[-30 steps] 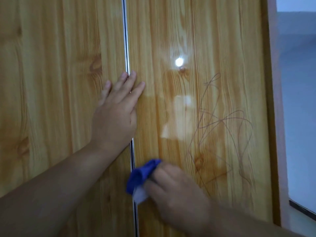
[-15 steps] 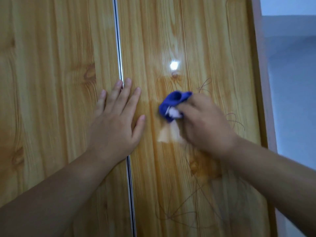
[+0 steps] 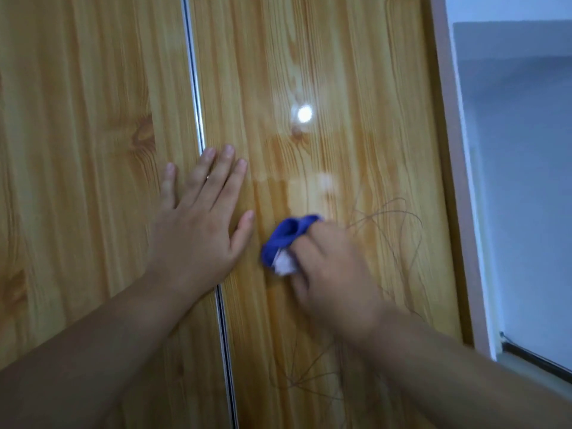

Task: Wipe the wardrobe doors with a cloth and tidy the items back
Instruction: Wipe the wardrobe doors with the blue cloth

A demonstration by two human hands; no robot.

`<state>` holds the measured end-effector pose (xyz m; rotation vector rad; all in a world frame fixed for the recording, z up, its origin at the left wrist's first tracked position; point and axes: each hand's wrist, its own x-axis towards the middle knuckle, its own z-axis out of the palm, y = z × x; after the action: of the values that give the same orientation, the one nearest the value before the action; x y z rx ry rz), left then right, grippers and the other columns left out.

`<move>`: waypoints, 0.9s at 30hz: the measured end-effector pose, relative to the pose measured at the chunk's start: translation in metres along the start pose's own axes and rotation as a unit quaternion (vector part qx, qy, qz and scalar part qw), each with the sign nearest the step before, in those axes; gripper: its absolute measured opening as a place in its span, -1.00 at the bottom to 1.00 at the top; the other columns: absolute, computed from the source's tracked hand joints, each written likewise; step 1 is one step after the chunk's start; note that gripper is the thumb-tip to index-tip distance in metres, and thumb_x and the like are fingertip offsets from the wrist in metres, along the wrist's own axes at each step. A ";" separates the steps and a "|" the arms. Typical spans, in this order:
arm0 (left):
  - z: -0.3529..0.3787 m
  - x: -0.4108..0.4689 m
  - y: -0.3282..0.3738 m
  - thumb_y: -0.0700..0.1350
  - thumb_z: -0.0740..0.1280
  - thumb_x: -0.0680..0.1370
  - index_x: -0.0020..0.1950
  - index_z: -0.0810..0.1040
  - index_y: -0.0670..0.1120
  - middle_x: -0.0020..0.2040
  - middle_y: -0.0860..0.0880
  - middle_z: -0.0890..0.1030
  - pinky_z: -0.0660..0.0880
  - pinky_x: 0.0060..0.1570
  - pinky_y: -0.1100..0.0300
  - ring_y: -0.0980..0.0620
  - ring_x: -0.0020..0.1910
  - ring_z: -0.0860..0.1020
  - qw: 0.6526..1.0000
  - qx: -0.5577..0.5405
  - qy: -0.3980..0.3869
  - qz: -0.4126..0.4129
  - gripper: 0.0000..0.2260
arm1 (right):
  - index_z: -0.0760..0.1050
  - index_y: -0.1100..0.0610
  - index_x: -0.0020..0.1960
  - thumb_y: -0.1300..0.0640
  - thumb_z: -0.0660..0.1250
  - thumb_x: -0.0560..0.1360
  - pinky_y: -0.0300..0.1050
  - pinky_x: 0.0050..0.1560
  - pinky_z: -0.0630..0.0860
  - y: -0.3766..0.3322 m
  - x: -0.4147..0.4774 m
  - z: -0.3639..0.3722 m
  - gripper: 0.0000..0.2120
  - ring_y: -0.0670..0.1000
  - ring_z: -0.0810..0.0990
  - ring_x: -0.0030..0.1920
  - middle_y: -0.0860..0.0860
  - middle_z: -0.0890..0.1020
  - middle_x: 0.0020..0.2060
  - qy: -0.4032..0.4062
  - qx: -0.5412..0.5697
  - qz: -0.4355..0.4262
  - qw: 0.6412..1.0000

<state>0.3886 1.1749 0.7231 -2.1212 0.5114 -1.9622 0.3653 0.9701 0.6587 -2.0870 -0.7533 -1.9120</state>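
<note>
Blue and soft, the cloth point(image 3: 289, 233) looks light and limp, so I bunch it in my right hand point(image 3: 335, 274), fingers curled round the wad, and press it to the glossy right door point(image 3: 340, 72), beside scribbled lines point(image 3: 390, 218). My left hand point(image 3: 198, 233) lies flat, fingers straight, across the seam point(image 3: 193, 72), bracing there.

The left grip point(image 3: 198, 230) lies flat mid-frame across the seam of the wardrobe doors point(image 3: 340, 72). Beside it, the right grip point(image 3: 334, 267) presses a blue cloth point(image 3: 288, 235) against the right-hand one.
</note>
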 end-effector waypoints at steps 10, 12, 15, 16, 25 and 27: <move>-0.017 0.010 0.009 0.02 0.11 0.69 0.63 0.32 -0.15 0.63 -0.17 0.32 0.17 0.57 -0.28 -0.19 0.62 0.27 0.995 0.037 0.000 0.096 -0.47 | 0.58 0.19 -0.04 0.29 0.36 0.44 0.02 -0.10 0.57 -0.011 -0.028 -0.023 -0.89 0.10 0.53 -0.03 0.07 0.55 -0.09 -0.106 0.099 0.019 0.989; -0.023 0.015 0.020 -0.02 0.15 0.67 0.62 0.36 -0.15 0.61 -0.16 0.36 0.22 0.57 -0.24 -0.18 0.61 0.31 0.990 -0.010 0.004 0.140 -0.49 | 0.58 0.17 0.03 0.26 0.32 0.44 -0.11 0.06 0.51 0.005 -0.019 -0.044 -0.82 0.06 0.52 0.04 0.04 0.56 -0.03 -0.080 0.107 0.053 0.990; -0.027 0.023 0.049 -0.02 0.14 0.67 0.60 0.38 -0.14 0.60 -0.14 0.38 0.20 0.59 -0.19 -0.15 0.60 0.33 0.976 -0.056 0.002 0.208 -0.50 | 0.57 0.14 0.06 0.31 0.35 0.44 -0.19 0.10 0.41 0.038 0.003 -0.071 -0.78 0.02 0.51 0.03 0.00 0.55 -0.01 0.009 0.081 0.118 0.990; -0.026 0.024 0.056 -0.01 0.14 0.68 0.61 0.37 -0.14 0.61 -0.13 0.37 0.19 0.60 -0.18 -0.14 0.61 0.32 0.971 -0.045 -0.002 0.234 -0.49 | 0.57 0.14 0.07 0.33 0.34 0.45 -0.27 0.09 0.39 0.048 0.009 -0.077 -0.77 -0.04 0.50 0.02 -0.03 0.53 -0.01 0.038 0.081 0.148 0.985; 0.000 0.027 0.046 0.04 0.00 0.73 0.69 0.14 -0.09 0.69 -0.08 0.17 0.00 0.65 -0.20 -0.08 0.69 0.10 0.992 0.001 -0.044 0.115 -0.47 | 0.60 0.21 0.12 0.35 0.29 0.53 -0.27 0.06 0.39 0.090 0.028 -0.069 -0.78 0.00 0.49 0.04 0.03 0.53 0.02 0.076 0.001 0.193 0.978; 0.004 0.027 0.046 0.04 -0.01 0.73 0.69 0.15 -0.09 0.69 -0.08 0.18 -0.01 0.65 -0.18 -0.08 0.69 0.10 0.993 -0.003 -0.033 0.113 -0.47 | 0.61 0.26 0.09 0.39 0.29 0.50 -0.12 0.04 0.43 0.086 0.027 -0.059 -0.78 0.10 0.52 0.00 0.12 0.56 -0.02 0.081 -0.026 0.181 0.980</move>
<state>0.3892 1.1218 0.7299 -2.0238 0.7118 -1.7621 0.3579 0.8745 0.7088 -1.9073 -0.2670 -1.8779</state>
